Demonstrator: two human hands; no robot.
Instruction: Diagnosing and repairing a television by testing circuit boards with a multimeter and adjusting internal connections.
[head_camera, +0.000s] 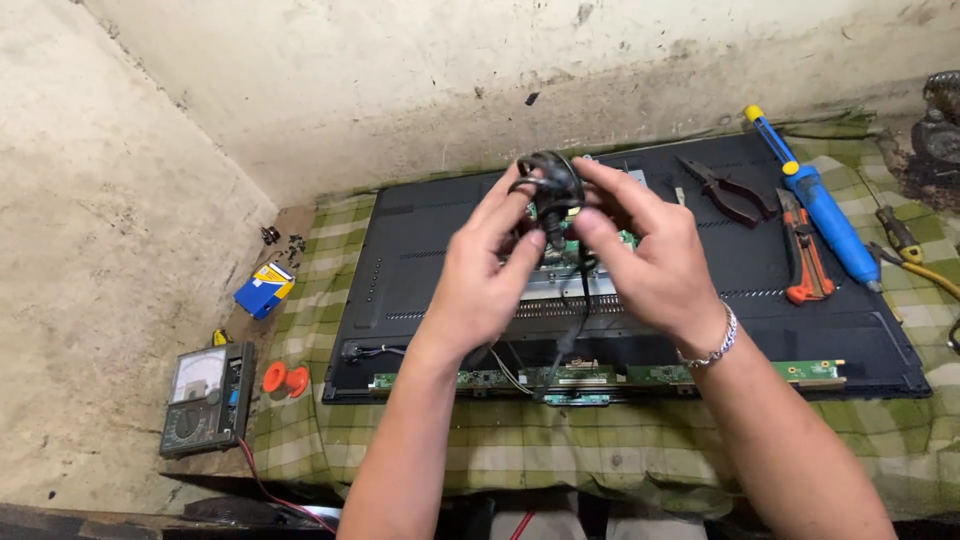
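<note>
At the far left of the frame an analog multimeter lay on the bare surface, with a red lead running from it toward the lower edge. Just above it sat a small blue and yellow box, and to its right a little orange spool rested at the edge of the green checked cloth. A few dark screws lay scattered at upper left near the wall. On the cloth lay a flat-panel television, back side up, with green circuit boards showing along its lower edge. In the middle of the frame both hands were raised above the panel. The left hand had its fingers curled, pinching the lower side of a coiled black cable between thumb and forefinger. The right hand, with a silver bracelet at the wrist, gripped the same coil from the other side, fingertips closed on it. A loose end of the cable hung down toward the boards. Further right, on the panel, lay dark pliers and an orange utility knife; beside them lay a blue soldering tool with a yellow tip. A screwdriver sat at the far right edge.
</note>
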